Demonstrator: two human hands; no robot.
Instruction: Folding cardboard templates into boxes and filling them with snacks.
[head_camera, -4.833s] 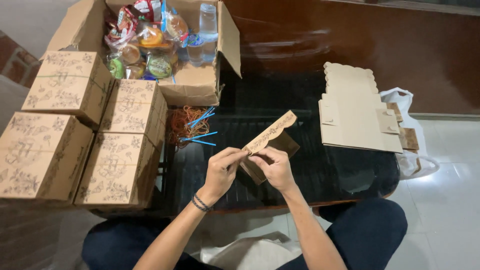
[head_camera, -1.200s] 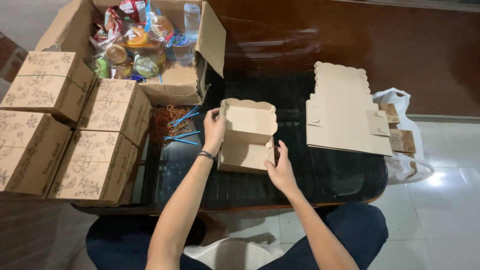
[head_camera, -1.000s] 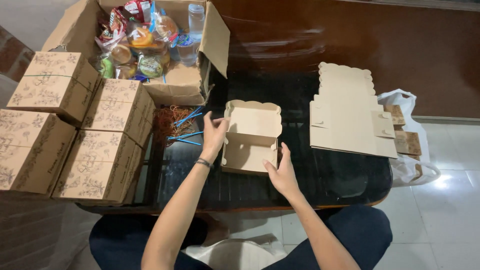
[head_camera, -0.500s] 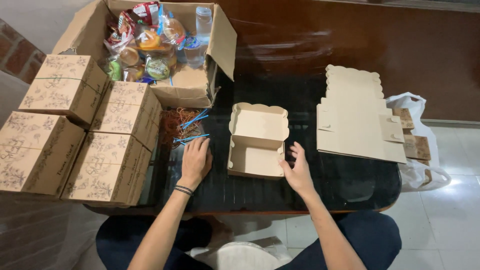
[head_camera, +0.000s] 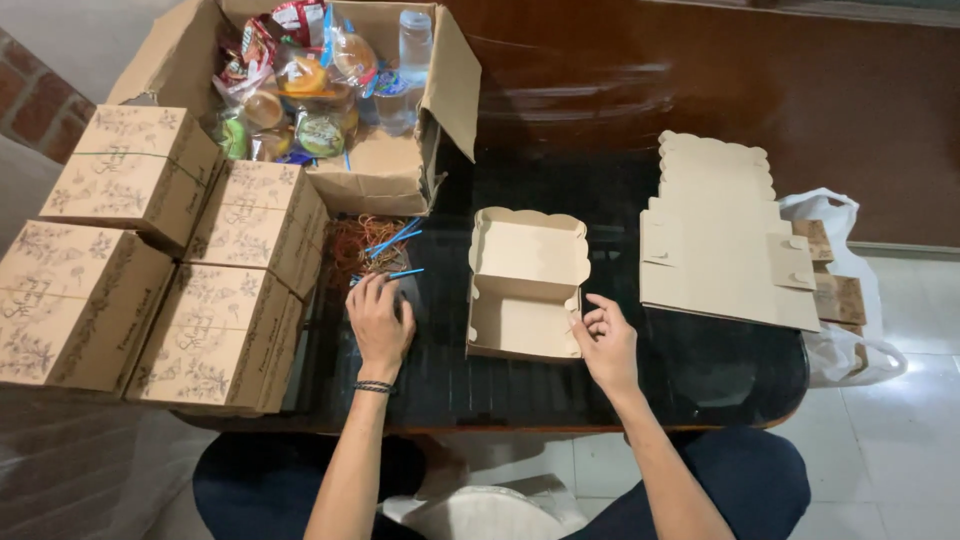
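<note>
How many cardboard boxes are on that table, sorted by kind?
Closed printed boxes, stacked at left: 4
Large open carton of snacks: 1
Small open box between the hands: 1
Flat unfolded boxes: one stack, sheets too tight to count
Total: 6 boxes, plus the flat stack

Plain tan cardboard is showing on the open box (head_camera: 525, 285) beside the right hand (head_camera: 605, 345). Blue sticks (head_camera: 392, 242) are lying over orange-red bands (head_camera: 355, 245) above the left hand (head_camera: 380, 325), and brown floral print is covering the closed boxes (head_camera: 150, 260) to its left.
</note>
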